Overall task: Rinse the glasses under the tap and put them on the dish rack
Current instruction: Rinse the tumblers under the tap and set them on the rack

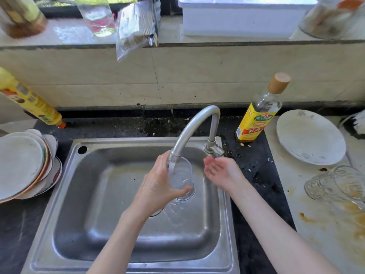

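My left hand (158, 184) grips a clear glass (182, 179) upright under the curved metal tap (194, 129), and water runs from the spout into it over the steel sink (88, 194). My right hand (221, 169) hovers just right of the glass, below the tap's valve, palm up with relaxed fingers and holding nothing. Two more clear glasses (335, 184) lie on their sides on the stained pale counter at the right.
A stack of plates (23, 165) sits left of the sink. A white plate (310, 137) and a yellow-labelled bottle (258, 113) stand at the right rear. A yellow bottle (29, 101) leans at the left. Jars, a bag and a white box line the windowsill.
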### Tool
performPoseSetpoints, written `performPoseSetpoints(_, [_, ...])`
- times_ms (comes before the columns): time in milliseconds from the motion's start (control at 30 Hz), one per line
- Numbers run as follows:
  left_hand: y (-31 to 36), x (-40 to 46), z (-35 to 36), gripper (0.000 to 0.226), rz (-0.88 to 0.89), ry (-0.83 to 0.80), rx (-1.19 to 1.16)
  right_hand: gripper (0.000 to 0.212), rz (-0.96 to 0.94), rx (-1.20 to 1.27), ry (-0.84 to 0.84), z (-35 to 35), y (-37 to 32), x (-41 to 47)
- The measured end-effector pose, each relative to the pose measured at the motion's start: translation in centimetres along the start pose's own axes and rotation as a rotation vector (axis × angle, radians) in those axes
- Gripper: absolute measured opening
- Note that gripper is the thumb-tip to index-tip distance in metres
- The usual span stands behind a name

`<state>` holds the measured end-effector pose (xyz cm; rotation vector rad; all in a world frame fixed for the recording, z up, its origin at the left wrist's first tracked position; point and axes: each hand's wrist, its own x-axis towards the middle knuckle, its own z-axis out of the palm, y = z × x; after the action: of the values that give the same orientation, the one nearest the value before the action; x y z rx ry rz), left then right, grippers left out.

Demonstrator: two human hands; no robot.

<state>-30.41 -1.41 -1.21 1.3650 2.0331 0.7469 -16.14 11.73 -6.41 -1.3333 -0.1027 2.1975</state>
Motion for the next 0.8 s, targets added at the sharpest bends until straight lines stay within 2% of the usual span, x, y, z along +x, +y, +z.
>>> performPoseSetpoints(133, [0.2,0.3,0.0,0.078,0.003,0.007,-0.015,0.019,0.027,0.101,-0.01,1.0,-3.9,-1.5])
performPoseSetpoints(267, [0.2,0.5,0.1,0.074,-0.007,0.02,-0.031,0.019,0.045,0.147,-0.041,1.1,-4.5,-2.1])
performPoseSetpoints(333, [0.0,0.6,0.3,0.07,-0.038,0.056,-0.076,0.021,0.025,0.086,-0.054,0.9,-4.1,-2.3])
performPoseSetpoints(433, [-1.0,0.9,1.1,0.065,-0.161,0.152,-0.186,0.016,-0.035,-0.185,0.008,-0.5,-2.3,-2.6])
performPoseSetpoints(500, [-1.9,0.9,1.7,0.069,-0.351,0.214,-0.374,0.016,-0.003,-0.373,0.049,-1.9,-0.1,-3.3])
performPoseSetpoints(567, [-2.5,0.6,2.2,0.074,-0.586,0.243,-0.674,0.03,0.09,-0.562,0.034,-3.1,2.4,-4.3])
performPoseSetpoints(633, [-3.0,0.0,2.7,0.074,-0.748,0.238,-0.931,0.049,0.178,-0.702,0.002,-3.8,4.6,-4.7])
performPoseSetpoints(700, [-3.3,-1.0,3.5,0.063,-0.806,0.181,-1.102,0.059,0.191,-0.705,-0.025,-3.8,6.2,-4.5])
performPoseSetpoints(767, [-3.7,-2.0,4.5,0.052,-0.85,0.129,-1.267,0.062,0.151,-0.591,-0.024,-3.4,7.3,-4.4])
performPoseSetpoints(800, [-3.7,-2.6,4.9,0.054,-0.883,0.134,-1.35,0.067,0.126,-0.535,-0.015,-3.4,7.9,-4.3])
